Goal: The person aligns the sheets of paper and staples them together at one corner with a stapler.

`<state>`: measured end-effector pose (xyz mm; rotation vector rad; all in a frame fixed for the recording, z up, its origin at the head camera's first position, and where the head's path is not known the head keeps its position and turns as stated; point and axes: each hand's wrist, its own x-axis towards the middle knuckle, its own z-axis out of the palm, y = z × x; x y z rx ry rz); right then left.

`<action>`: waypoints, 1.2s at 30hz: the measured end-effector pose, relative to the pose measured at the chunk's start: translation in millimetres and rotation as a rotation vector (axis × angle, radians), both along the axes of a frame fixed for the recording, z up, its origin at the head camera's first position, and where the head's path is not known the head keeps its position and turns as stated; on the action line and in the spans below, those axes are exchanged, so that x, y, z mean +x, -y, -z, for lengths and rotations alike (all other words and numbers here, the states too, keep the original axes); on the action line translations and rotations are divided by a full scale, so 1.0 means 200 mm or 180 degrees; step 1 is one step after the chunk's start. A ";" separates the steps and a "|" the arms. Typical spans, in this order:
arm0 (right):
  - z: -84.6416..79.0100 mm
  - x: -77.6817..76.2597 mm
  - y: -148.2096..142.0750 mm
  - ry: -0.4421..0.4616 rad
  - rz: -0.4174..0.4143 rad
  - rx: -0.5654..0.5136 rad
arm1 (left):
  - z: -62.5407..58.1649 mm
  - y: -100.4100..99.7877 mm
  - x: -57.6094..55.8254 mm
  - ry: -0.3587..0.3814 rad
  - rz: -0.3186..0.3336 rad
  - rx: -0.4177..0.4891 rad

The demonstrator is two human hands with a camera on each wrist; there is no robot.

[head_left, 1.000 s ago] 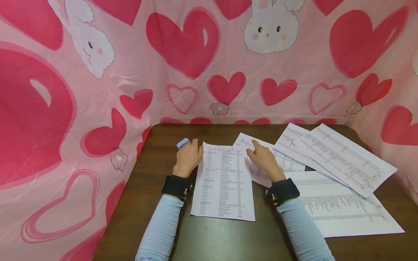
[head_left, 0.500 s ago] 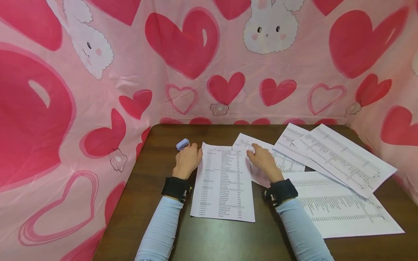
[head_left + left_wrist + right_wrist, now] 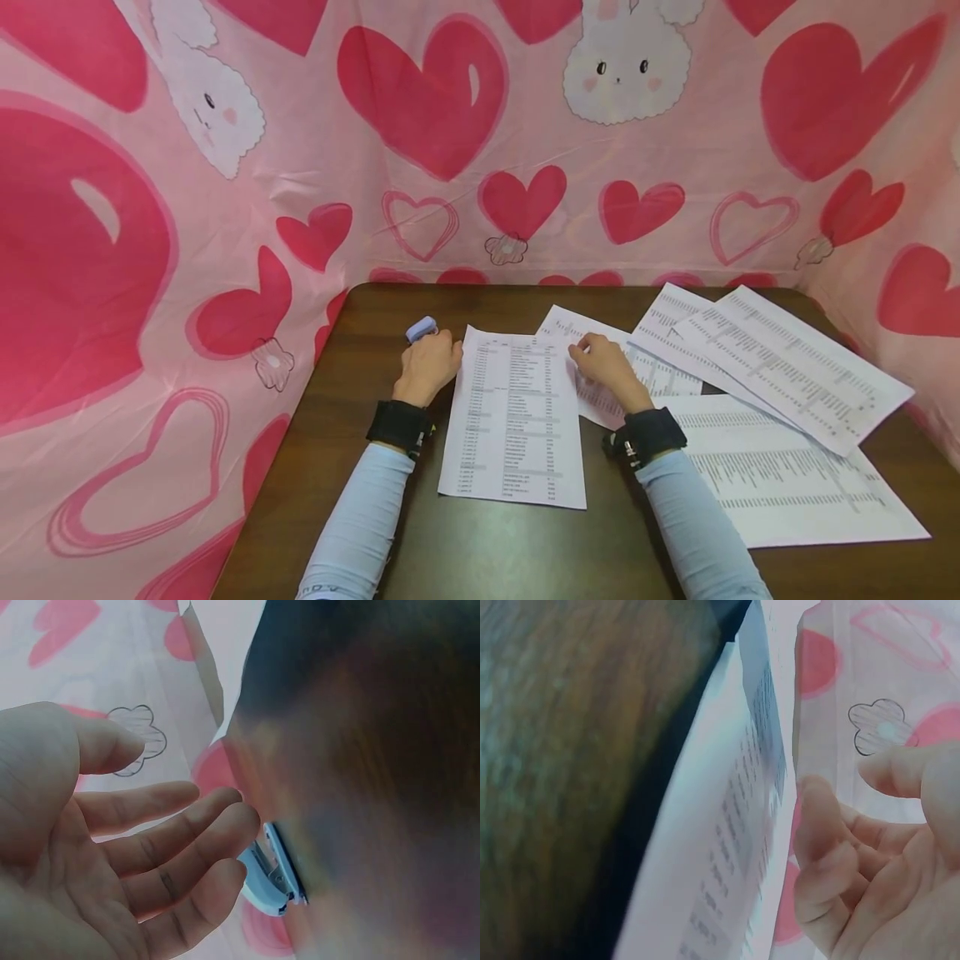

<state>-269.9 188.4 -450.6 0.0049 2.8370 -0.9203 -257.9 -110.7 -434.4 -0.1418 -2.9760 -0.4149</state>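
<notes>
A person's left hand (image 3: pixel 429 364) is resting with fingers relaxed and slightly apart, just short of a small blue stapler (image 3: pixel 421 329) at its eleven o'clock. The right hand (image 3: pixel 604 367) is lying loosely curled on a printed sheet (image 3: pixel 513 417). The sheets are lying loose, unstapled.

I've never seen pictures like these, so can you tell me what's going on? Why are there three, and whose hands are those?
A person wears three cameras: one on the head and one on each wrist. The big picture looks down from the head at a brown table walled by heart-print cloth. Printed sheets lie on it, and a small blue stapler. The left hand is open beside the stapler and holds nothing. The right hand rests, fingers curled, on another sheet. The two blurry pictures are the wrist views.
</notes>
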 end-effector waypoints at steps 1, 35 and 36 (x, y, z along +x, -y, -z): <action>0.00 0.00 0.00 0.0026 0.0012 -0.0019 | 0.00 0.00 0.00 0.0014 0.0007 -0.0002; 0.06 -0.01 -0.01 0.0182 0.0082 -0.0273 | 0.07 -0.02 0.01 0.0696 -0.0034 0.0118; 0.06 -0.02 -0.01 0.0190 0.0071 -0.0310 | 0.07 -0.02 0.01 0.0718 -0.0037 0.0109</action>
